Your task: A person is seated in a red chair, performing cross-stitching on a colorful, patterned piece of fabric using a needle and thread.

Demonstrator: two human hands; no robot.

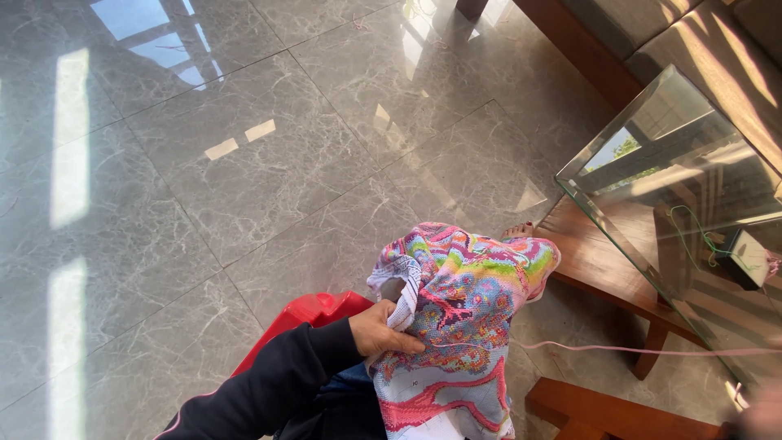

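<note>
My left hand [384, 328], in a dark sleeve, grips a colourful cross-stitch cloth [460, 314] at its left edge, low in the middle of the head view. The cloth is bunched and drapes over my lap. A pink thread [643, 350] runs taut from the cloth toward the lower right. At the bottom right corner only a blurred bit of my right hand [766, 415] shows; the thread leads to it, but its fingers are not clear.
A red plastic stool [305, 314] is under me. A glass-topped wooden table [652, 163] stands at the right with green thread and a small dark box [745, 257] on it. A sofa [652, 33] is behind. A foot [519, 231] rests on the glossy grey tile floor [204, 163].
</note>
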